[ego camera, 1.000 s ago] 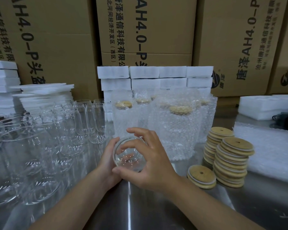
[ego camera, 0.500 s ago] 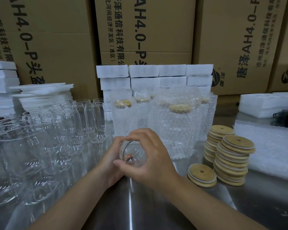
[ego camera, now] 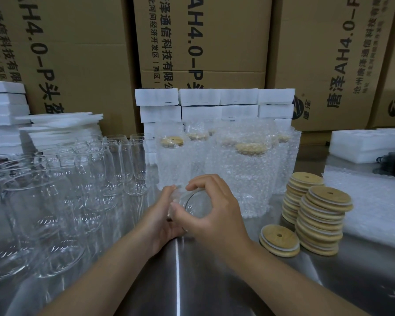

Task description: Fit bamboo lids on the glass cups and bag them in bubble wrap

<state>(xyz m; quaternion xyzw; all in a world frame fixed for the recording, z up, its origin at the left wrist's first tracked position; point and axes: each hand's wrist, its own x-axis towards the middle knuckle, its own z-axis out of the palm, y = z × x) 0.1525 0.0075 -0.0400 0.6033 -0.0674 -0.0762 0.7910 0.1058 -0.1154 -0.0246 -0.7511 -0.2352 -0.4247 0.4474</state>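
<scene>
Cup | gripped by both hands, left, right, low over bench | tipped mouth more toward camera than a second earlier | still lidless; lids stacked right, untouched

Clear glass cup held in both hands, tipped so its open mouth faces the camera, no lid on. Bamboo lids right of the grip: two leaning stacks, plus what looks like a pair lying flat in front. Bagged, lidded cups just behind the grip, upright. Bare cups crowd its left.
</scene>
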